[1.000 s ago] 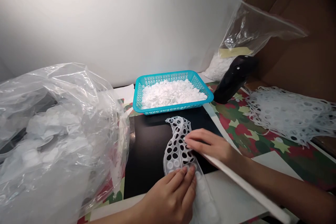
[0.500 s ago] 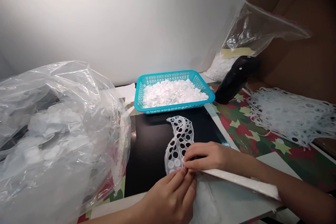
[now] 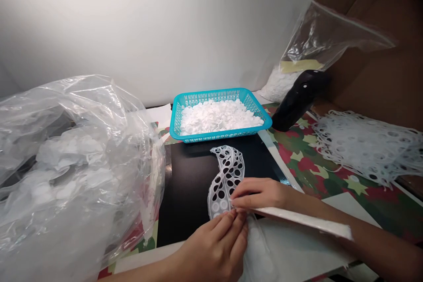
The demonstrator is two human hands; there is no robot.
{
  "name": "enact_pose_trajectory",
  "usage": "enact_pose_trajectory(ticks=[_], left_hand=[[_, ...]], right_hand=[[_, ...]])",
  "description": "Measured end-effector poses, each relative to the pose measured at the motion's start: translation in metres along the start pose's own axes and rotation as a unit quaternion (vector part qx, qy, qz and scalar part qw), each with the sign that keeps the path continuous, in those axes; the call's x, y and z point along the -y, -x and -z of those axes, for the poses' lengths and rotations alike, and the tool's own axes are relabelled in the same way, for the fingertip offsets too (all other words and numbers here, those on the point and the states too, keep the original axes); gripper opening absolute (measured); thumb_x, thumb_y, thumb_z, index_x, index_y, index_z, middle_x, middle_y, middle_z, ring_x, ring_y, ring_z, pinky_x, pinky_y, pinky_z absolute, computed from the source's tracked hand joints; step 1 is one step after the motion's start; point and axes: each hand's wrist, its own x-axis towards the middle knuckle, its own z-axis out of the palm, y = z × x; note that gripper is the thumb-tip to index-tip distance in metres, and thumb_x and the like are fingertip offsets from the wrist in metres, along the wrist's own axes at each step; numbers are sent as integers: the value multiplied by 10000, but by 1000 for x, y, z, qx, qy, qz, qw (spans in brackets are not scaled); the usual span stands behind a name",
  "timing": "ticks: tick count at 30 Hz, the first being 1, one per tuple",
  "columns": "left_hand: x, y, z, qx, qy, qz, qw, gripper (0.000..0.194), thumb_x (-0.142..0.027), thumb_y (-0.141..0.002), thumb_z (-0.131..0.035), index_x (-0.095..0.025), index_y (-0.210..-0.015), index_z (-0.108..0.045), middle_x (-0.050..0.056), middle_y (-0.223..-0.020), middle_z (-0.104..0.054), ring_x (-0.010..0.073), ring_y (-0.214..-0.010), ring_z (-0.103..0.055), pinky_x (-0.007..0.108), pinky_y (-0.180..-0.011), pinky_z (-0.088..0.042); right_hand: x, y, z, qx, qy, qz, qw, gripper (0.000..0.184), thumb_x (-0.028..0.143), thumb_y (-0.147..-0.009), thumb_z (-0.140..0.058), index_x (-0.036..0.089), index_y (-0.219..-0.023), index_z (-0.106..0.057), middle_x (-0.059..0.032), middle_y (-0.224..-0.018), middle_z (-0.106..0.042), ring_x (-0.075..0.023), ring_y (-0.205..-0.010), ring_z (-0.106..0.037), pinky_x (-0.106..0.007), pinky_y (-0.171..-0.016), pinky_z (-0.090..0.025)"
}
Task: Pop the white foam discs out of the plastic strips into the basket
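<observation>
Pressing on a translucent perforated sheet, the left hand has bunched fingers, grip unclear; the right hand holds a white stick in curled fingers.

A pale wall, brightest at upper left, stands behind, with a brown panel at right.

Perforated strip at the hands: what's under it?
The black board shows through open holes in the perforated strip. What lies under the part covered by the left hand and right hand can't be seen.
</observation>
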Motion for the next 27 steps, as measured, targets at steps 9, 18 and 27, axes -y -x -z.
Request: enact_pose_trajectory(ticks=[9, 18, 27], left_hand=[[2, -1, 4, 16, 6, -4, 1000, 377, -186, -862, -472, 0, -1164, -596, 217, -1276, -582, 265, -1163, -585, 339, -991, -480], [1, 0, 4, 29, -4, -11, 1000, 382, -189, -872, -474, 2, -1182, -588, 223, -1279, -578, 263, -1187, -567, 343, -1013, -462], [-4, -1, 4, -18, -2, 15, 1000, 320, -141, -862, -487, 0, -1113, -625, 151, -1047, -690, 235, -973, -663, 353, -953, -500]], right_hand=[[8, -5, 1, -168, -1, -38, 985, 188, 196, -966, -500, 171, -1026, -676, -58, -981, -705, -146, -911, -660, -243, -817, -536], [5, 1, 16, -322, 62, -36, 944, 159, 200, -933, -557, 226, -1010, -693, -38, -1007, -717, -173, -940, -675, -295, -867, -550], [5, -6, -18, 9, 18, 31, 999, 262, 225, -987, -448, 155, -1120, -663, -88, -1108, -665, -155, -1070, -599, -252, -912, -514]])
